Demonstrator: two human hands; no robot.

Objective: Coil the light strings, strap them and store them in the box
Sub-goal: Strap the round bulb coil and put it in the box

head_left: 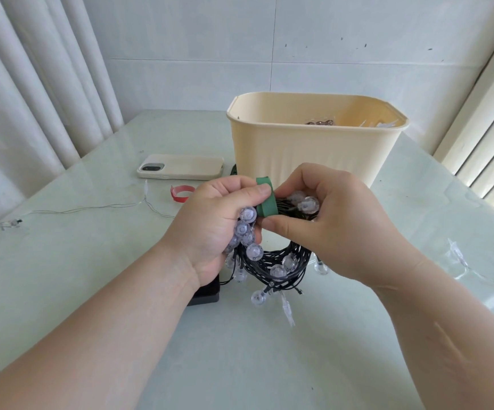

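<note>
A coil of black-wired light string point(278, 263) with clear round bulbs hangs above the table in front of me. My left hand point(210, 223) grips the coil's top left, thumb pressing a green strap point(266, 199) wrapped round the bundle. My right hand point(331, 220) pinches the same strap from the right, thumb underneath. Behind them stands the cream plastic box point(313, 149), open, with some lights inside. A black block point(205, 292) on the string's wire lies on the table under my left wrist.
A phone in a cream case point(180, 170) lies left of the box. A red strap point(182, 193) sits in front of it. A thin clear-wired light string point(91, 207) trails across the left table, another clear one point(458, 255) at the right.
</note>
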